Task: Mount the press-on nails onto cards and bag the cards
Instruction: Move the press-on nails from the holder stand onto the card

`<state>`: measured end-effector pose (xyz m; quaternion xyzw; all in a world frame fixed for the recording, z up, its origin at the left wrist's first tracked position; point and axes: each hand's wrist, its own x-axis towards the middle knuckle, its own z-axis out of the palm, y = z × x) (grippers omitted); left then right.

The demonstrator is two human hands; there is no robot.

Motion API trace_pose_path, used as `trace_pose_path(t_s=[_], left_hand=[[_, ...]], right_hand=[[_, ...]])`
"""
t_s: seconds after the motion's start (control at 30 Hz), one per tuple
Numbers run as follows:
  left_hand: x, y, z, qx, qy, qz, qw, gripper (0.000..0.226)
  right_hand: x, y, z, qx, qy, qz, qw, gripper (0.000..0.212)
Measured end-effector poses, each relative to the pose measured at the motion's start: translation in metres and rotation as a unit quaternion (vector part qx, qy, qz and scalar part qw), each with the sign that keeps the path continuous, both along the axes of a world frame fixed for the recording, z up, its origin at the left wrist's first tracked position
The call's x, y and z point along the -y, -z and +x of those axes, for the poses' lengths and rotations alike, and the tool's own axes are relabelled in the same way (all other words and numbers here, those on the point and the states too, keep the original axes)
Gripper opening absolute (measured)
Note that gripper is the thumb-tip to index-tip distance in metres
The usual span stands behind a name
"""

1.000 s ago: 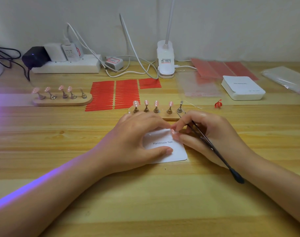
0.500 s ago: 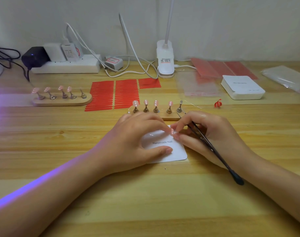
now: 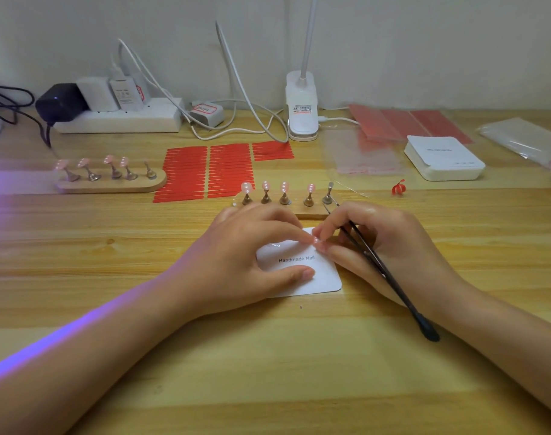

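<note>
Left hand [image 3: 249, 255] spread flat on the card [image 3: 318, 277], pinning it to the table [image 3: 267, 356] against sliding. Right hand [image 3: 377, 246] curled round tweezers [image 3: 390, 277], fingertips pressing a pink nail [image 3: 315, 240] onto the card's upper edge.

A pale plain wall [image 3: 424, 42] rises behind the far edge of a light wooden table [image 3: 267, 372]; violet light streaks its left side.

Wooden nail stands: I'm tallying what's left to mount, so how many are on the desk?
2. One wooden stand sits at the left, beside the red strips. The other stand lies just behind both hands, partly hidden by them.
</note>
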<state>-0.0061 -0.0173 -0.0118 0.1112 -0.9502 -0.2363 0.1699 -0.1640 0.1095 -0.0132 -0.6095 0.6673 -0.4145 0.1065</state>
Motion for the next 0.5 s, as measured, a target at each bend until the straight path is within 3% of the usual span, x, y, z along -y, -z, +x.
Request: trace_pose_path(t_s=[0.27,0.37,0.43,0.5], left_hand=[[0.0,-0.001,-0.001,-0.002,-0.008,0.013,1.0,0.049],[0.0,0.0,-0.001,-0.015,-0.002,0.017,1.0,0.047],[0.0,0.0,0.0,-0.018,-0.002,0.017,1.0,0.049],[0.001,0.0,0.0,-0.018,-0.002,0.017,1.0,0.052]], right_hand=[[0.002,-0.001,0.001,0.019,0.005,0.01,1.0,0.011],[0.001,-0.005,0.002,0.027,0.033,-0.047,0.998,0.01],[0.0,-0.008,0.002,0.094,0.056,-0.093,0.99,0.022],[-0.004,-0.012,-0.002,0.164,0.049,-0.081,0.982,0.042]])
